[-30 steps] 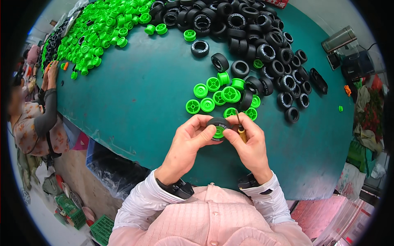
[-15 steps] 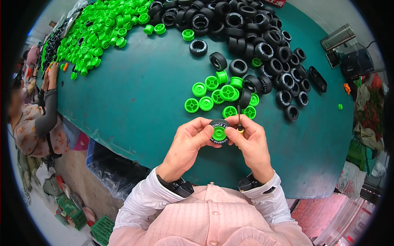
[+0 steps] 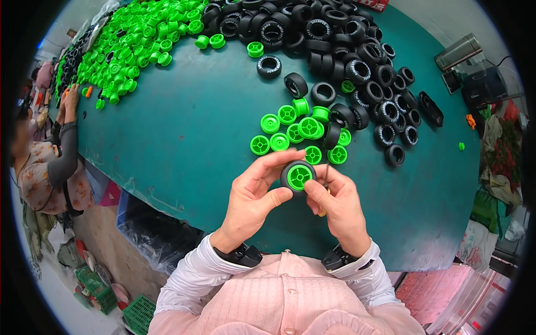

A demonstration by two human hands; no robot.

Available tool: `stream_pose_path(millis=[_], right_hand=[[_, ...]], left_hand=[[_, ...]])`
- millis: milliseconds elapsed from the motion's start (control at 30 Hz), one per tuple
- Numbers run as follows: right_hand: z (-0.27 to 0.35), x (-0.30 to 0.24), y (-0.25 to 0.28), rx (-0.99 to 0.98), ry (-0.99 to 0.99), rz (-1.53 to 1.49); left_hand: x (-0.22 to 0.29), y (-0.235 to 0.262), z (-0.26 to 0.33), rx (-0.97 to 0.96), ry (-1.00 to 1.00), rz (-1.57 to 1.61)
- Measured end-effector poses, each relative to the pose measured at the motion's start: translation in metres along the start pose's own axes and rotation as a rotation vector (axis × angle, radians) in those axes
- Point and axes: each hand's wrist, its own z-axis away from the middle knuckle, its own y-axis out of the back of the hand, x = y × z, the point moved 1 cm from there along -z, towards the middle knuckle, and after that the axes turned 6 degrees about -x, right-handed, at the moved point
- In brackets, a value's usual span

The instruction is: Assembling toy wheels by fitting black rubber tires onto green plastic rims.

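Observation:
A toy wheel [image 3: 299, 176], a green spoked hub seated inside a black tyre, is up in front of me between my hands. My left hand [image 3: 254, 192] curls round its left side, fingers at the tyre's upper edge and thumb low by the rim. On the right side, my right hand [image 3: 339, 200] pinches the wheel with the thumb on its face. The same hand also keeps a thin tool with a yellow handle [image 3: 322, 211], mostly covered by the fingers. Just beyond lie loose green hubs [image 3: 309, 128] and a black tyre [image 3: 331, 134].
A large heap of black tyres [image 3: 318, 29] covers the far right of the green table [image 3: 184, 128]. Green hubs [image 3: 128, 44] are piled far left. A black tray [image 3: 431, 109] and a metal flask [image 3: 459, 51] stand right. A co-worker [image 3: 50, 162] works at the left edge.
The wheel has been turned over, its spoked face now upward. My left thumb has come off its face, and the right hand with the tool has shifted slightly down.

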Motion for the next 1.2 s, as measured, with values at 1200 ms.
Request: stream_pose_path(millis=[1200], right_hand=[[-0.006, 0.004, -0.025, 0.149, 0.319, 0.816]], left_hand=[[-0.002, -0.008, -0.007, 0.304, -0.020, 0.041]])
